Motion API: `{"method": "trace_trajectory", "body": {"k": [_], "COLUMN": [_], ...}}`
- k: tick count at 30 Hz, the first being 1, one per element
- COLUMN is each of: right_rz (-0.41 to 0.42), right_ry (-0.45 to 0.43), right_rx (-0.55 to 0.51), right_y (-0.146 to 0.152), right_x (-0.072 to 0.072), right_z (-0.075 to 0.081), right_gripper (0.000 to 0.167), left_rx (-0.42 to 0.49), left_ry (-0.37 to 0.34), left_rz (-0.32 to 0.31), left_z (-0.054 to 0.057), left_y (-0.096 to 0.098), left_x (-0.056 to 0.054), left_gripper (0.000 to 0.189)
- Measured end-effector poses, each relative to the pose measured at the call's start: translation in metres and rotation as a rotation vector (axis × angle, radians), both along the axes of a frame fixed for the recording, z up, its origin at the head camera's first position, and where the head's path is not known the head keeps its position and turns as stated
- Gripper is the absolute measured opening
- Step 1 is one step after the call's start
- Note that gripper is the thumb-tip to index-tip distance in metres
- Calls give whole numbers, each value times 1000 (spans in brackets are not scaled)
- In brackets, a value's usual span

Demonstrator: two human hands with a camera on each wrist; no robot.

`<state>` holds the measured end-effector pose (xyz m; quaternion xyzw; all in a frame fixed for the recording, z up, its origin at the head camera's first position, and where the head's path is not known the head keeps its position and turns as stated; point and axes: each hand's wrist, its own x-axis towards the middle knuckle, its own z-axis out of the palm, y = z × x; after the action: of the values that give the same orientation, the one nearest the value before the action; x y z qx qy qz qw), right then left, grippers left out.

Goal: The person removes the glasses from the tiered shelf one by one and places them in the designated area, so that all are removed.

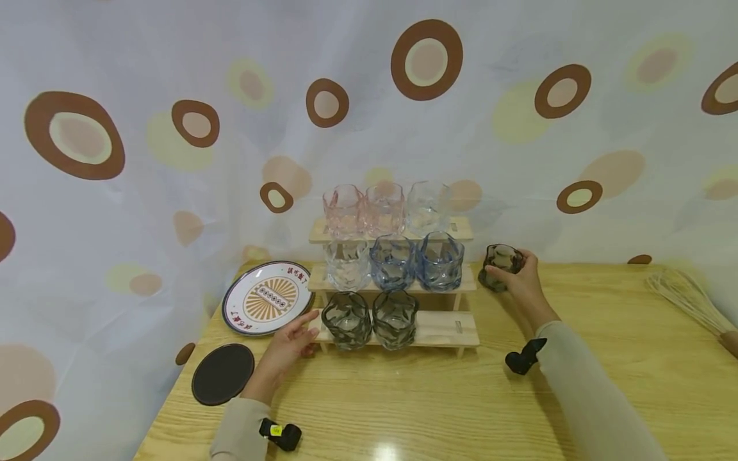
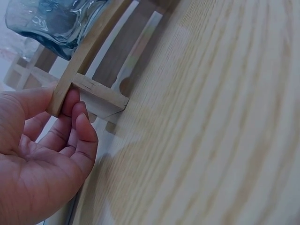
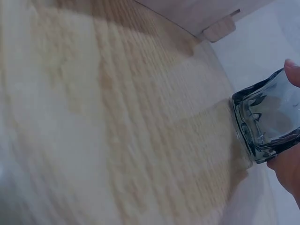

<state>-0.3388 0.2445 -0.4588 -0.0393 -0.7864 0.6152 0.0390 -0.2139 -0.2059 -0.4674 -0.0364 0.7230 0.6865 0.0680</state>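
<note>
One dark cup [image 1: 500, 256] is held in the right grip [image 1: 527, 288], thumb and fingers closed round its side, just right of the wooden rack [image 1: 461, 230]; the left grip [image 1: 288, 346] pinches the left end of the lowest board [image 1: 441, 330], thumb above and fingers beneath. The step in hand looks like handling that cup while steadying the rack, and it would go best with the left pinch firm but not lifting, since any tilt could slide the two standing smoky cups [image 1: 394, 320] on that board. Its wavy, probably slick wall asks for a full wrap rather than fingertip pressure, and any move toward the rack should give the blue cup [image 1: 441, 262] room, as it sits near the right end of its tier. Whether the held cup's base touches the bench [image 1: 392, 390] cannot be told: the right wrist view cuts off both cup and hand at its edge. In the left wrist view the cup above the board is cropped. Pale glasses [image 1: 429, 205] on the top tier blend into the patterned cloth [image 1: 369, 77], and the whisk [image 1: 683, 298] runs out of frame.
</note>
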Motion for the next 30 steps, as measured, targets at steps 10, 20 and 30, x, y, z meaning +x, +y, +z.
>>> {"method": "trace_trajectory", "body": {"k": [10, 20, 30], "right_rz": [43, 59, 91], "right_ry": [29, 11, 26], "right_rx": [25, 63, 100], "right_y": [-4, -5, -1], "right_x": [-12, -8, -6], "right_z": [0, -4, -7], "right_gripper": [93, 94, 96], "left_rx": [-1, 5, -2], "left_ry": [10, 7, 9], "left_rz": [1, 22, 1], "left_z": [1, -4, -5], "left_y": [-1, 0, -2], "left_x": [-1, 0, -1], "left_gripper": [48, 46, 48]}}
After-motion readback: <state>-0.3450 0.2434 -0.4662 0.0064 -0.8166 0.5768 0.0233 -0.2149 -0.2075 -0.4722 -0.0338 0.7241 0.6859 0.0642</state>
